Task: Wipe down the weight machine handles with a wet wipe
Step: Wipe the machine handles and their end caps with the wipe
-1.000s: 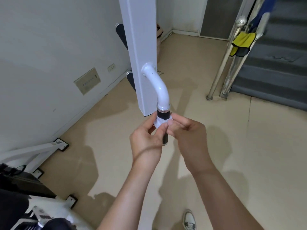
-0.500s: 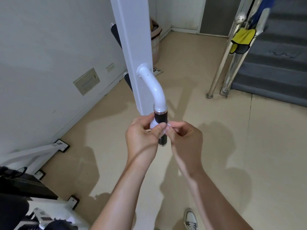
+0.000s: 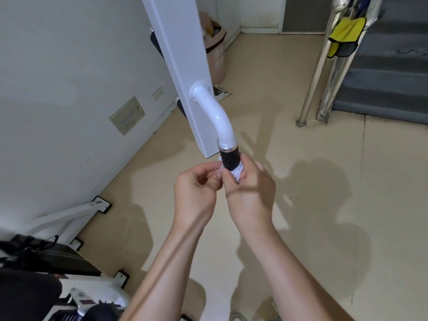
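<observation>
A white curved handle (image 3: pixel 217 117) juts from the white upright post (image 3: pixel 183 66) and ends in a black grip (image 3: pixel 230 159) below a chrome ring. A white wet wipe (image 3: pixel 236 173) is wrapped round the lower part of the black grip. My right hand (image 3: pixel 251 188) curls round the wipe and the grip's lower end, hiding it. My left hand (image 3: pixel 196 191) is beside it, fingers curled, pinching an edge of the wipe at the left of the grip.
A grey wall runs along the left. A pink waste bin (image 3: pixel 216 52) stands behind the post. Chrome stair rails (image 3: pixel 324 66) with a yellow cloth (image 3: pixel 345 35) are at the right by grey stairs. Machine base feet (image 3: pixel 102 203) and dark equipment lie at lower left.
My right hand has closed round the wipe and the bottom of the black grip. The left hand has slipped a little off to the left. The view has moved closer.
</observation>
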The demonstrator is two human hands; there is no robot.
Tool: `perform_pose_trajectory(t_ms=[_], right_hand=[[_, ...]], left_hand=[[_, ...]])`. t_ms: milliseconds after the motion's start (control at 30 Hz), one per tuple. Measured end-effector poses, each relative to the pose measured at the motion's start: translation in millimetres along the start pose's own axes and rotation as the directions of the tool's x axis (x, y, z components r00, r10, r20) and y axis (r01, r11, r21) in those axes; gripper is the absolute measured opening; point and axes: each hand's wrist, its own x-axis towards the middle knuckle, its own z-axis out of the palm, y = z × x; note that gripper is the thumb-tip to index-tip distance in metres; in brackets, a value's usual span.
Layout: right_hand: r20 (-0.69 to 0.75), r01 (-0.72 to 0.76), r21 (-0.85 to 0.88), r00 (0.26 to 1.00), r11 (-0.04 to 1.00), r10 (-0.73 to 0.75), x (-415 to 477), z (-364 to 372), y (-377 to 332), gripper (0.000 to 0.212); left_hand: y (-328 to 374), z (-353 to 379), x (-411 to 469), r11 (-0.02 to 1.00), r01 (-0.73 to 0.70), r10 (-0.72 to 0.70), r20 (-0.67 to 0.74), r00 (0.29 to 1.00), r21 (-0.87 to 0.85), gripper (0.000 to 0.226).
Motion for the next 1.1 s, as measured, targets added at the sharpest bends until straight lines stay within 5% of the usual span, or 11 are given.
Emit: perform_pose_trajectory(t_ms=[233, 467, 600, 933, 1100], right_hand=[[-0.017, -0.007, 0.089, 1.000, 0.996, 0.008, -7.4, 5.2, 4.0, 0.021], [-0.033, -0.073, 0.150, 0.996, 0.986, 0.079, -14.9, 7.4, 4.0, 0.016], [0.054, -0.245, 0.360, 0.969, 0.900, 0.242, -17.1, 5.2, 3.6, 0.011], [0.198, -0.368, 0.598, 0.929, 0.712, 0.313, -28.9, 6.1, 6.8, 0.032], [0.109, -0.206, 0.502, 0.979, 0.840, 0.175, -28.9, 7.2, 3.2, 0.033]], left_hand=[[2.2, -6.9, 2.5, 0.918, -0.122, 0.142, -0.025, 0.990, 0.376, 0.018], [9.7, -6.1, -5.9, 0.928, -0.162, 0.158, 0.039, 0.987, 0.334, 0.045], [6.2, -6.9, -15.0, 0.881, -0.206, 0.167, 0.128, 0.978, 0.427, 0.071], [-14.5, -8.4, -22.7, 0.884, -0.245, 0.237, 0.071, 0.969, 0.398, 0.064], [-18.2, -14.6, -19.3, 0.918, -0.191, 0.191, 0.032, 0.981, 0.347, 0.042]])
